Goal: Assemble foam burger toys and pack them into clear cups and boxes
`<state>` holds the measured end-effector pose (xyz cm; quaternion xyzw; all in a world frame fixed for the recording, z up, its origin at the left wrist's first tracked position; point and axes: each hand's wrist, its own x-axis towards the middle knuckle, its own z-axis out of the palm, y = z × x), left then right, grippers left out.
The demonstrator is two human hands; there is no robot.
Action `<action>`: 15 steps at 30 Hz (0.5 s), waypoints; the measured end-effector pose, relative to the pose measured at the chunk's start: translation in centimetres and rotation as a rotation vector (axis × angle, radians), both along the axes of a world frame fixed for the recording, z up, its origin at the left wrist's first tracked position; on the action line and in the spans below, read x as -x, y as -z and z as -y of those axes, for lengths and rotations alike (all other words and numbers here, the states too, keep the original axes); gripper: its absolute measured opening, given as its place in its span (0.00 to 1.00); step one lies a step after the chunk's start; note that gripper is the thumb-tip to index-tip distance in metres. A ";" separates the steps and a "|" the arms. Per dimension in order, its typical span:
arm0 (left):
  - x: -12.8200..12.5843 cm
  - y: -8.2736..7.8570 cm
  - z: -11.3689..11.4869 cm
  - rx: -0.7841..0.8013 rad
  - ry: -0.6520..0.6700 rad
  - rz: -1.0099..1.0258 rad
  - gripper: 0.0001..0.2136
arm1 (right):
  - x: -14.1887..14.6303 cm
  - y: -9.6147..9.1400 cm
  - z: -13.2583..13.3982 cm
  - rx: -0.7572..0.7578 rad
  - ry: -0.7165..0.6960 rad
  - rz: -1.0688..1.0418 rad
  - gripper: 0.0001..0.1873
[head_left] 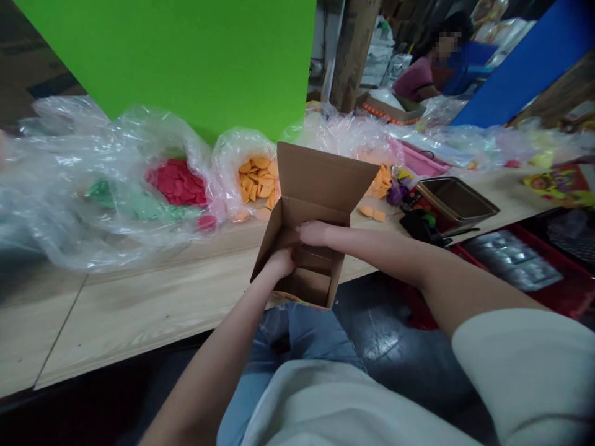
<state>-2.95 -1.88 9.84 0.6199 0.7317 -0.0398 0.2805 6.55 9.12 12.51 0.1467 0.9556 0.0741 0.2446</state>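
Observation:
An open brown cardboard box [320, 282] stands at the table's front edge, its lid flap [325, 179] raised on the far side. Both my hands reach down inside it. My left hand [282, 261] is closed, low by the left wall, with its fingertips mostly hidden. My right hand [313, 233] is closed too, a little farther in, near the back wall and the folded inner cardboard. Whatever their fingers may grip is too small or covered to make out.
Clear plastic bags along the table hold red pieces [179, 183], orange pieces [258, 179] and green pieces [139, 201]. At right are a metal tin [458, 198], a black tape dispenser [422, 227] and a red crate [571, 291]. Another person [416, 77] sits behind.

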 end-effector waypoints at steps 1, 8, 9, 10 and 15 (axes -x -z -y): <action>0.0 -0.1 0.1 -0.002 -0.009 -0.006 0.14 | -0.1 0.2 0.1 0.014 0.019 0.014 0.15; -1.1 -1.8 1.9 -0.164 0.062 -0.015 0.23 | -1.1 -3.2 2.1 0.066 0.102 -0.081 0.11; -1.4 -2.0 2.1 -0.157 0.136 0.012 0.25 | -1.9 -4.4 2.8 0.076 0.096 -0.190 0.13; -1.7 -2.2 2.2 -0.133 0.214 0.037 0.28 | -3.1 -5.5 3.6 0.085 0.092 -0.347 0.15; -1.9 -0.4 1.3 0.024 0.458 0.036 0.29 | -15.7 -5.7 5.2 -0.197 0.385 -1.193 0.16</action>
